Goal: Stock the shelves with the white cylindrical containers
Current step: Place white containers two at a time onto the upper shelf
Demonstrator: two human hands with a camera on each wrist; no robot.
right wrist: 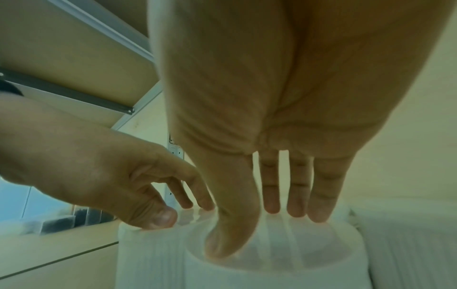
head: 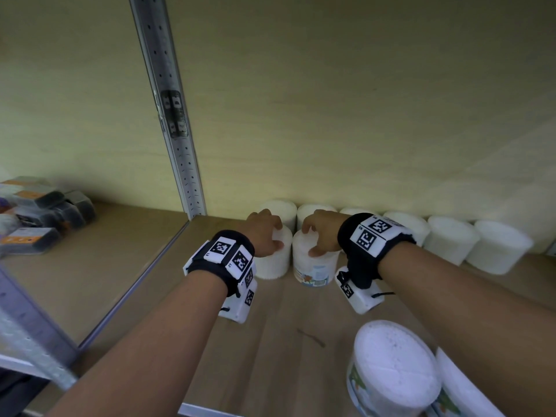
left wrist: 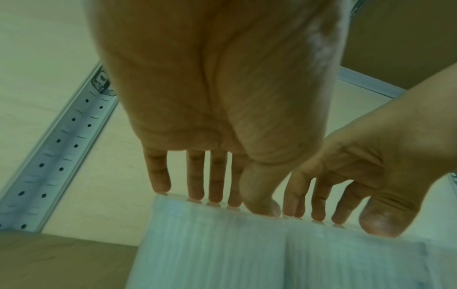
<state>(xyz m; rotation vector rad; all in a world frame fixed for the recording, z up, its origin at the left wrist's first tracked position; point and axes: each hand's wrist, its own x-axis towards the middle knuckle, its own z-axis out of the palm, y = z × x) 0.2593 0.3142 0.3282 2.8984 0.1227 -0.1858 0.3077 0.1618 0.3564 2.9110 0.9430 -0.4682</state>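
Observation:
Two white cylindrical containers stand side by side on the wooden shelf [head: 270, 341]. My left hand [head: 272, 233] grips the left container [head: 275, 260] from above, fingers on its far rim and thumb on the near rim. My right hand [head: 316, 236] holds the right container [head: 313, 266], which has a printed label, the same way. In the left wrist view the fingertips [left wrist: 195, 193] touch the top edge of the left container [left wrist: 210, 244]. In the right wrist view the thumb [right wrist: 227, 240] presses the lid of the right container [right wrist: 284, 260]. Both containers stand upright, nearly touching.
A row of several white containers [head: 451, 239] lines the back wall to the right. Two larger labelled tubs [head: 394, 368] stand at the front right edge. A perforated metal upright [head: 177, 136] divides the bays; dark packaged goods [head: 39, 218] fill the left bay.

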